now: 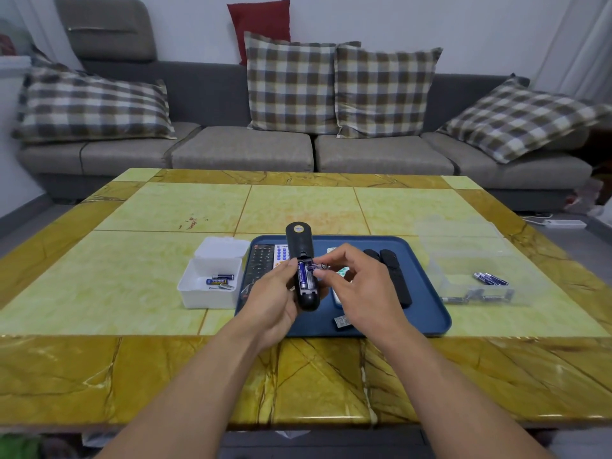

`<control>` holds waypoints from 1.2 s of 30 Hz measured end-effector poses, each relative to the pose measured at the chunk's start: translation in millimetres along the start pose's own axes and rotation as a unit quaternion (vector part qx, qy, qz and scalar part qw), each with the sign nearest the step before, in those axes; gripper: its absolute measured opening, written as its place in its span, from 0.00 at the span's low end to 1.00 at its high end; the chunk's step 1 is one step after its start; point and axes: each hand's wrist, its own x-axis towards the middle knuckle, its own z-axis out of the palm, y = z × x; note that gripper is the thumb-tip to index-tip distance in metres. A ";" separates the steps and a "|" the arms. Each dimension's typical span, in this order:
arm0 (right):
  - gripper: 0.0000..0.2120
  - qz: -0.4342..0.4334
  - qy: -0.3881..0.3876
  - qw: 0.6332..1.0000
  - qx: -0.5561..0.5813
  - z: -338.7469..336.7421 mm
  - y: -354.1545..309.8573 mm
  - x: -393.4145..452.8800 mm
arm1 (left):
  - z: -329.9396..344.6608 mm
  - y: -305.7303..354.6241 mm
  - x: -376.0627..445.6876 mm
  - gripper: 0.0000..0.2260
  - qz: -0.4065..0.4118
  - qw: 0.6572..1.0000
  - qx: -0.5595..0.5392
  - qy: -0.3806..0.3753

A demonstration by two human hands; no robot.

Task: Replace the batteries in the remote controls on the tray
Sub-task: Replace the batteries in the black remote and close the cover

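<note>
One battery is already seated in the black remote gripped by the left hand; a second battery is pinched by the right hand. Other remotes on the tray seemingly remain.

One wide-angle view only, taken from the person's head. It looks forward and down across the worktop toward the sofa at 12 o'clock, which lies well beyond the far edge. The near worktop edge and both forearms enter from 6 o'clock. The blue tray sits close, just below centre. Straight lines bow toward the frame borders.
</note>
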 end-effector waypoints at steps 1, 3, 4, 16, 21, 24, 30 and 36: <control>0.05 0.002 0.000 1.000 0.008 0.2 0.8 -0.1 | 0.1 0.2 0.2 0.18 -0.001 1.000 -0.009 -0.002; 0.05 0.013 -0.002 1.000 0.008 1.3 2.6 0.2 | -0.1 0.5 0.6 0.18 -0.002 1.000 -0.018 -0.008; 0.05 0.016 0.000 1.000 0.001 1.4 3.3 0.3 | -0.3 0.1 1.0 0.17 -0.003 1.000 -0.017 -0.010; 0.09 -0.121 -0.019 0.980 -0.156 4.4 15.1 1.8 | -4.8 -0.3 1.4 0.15 0.004 1.000 0.002 0.009; 0.07 -0.120 -0.024 0.983 -0.137 4.8 11.9 2.8 | -5.6 0.8 0.9 0.16 0.015 1.000 0.006 -0.010; 0.08 -0.033 0.000 0.991 -0.128 4.3 4.3 1.7 | -3.9 0.8 0.0 0.17 0.033 0.999 0.018 -0.034; 0.15 0.147 -0.019 0.988 -0.034 12.1 0.4 -2.2 | -3.0 -2.6 0.2 0.16 0.046 0.997 0.036 -0.040; 0.13 0.238 0.001 0.967 0.093 17.1 1.0 1.5 | 0.1 -4.7 -0.7 0.15 0.054 0.996 0.062 -0.045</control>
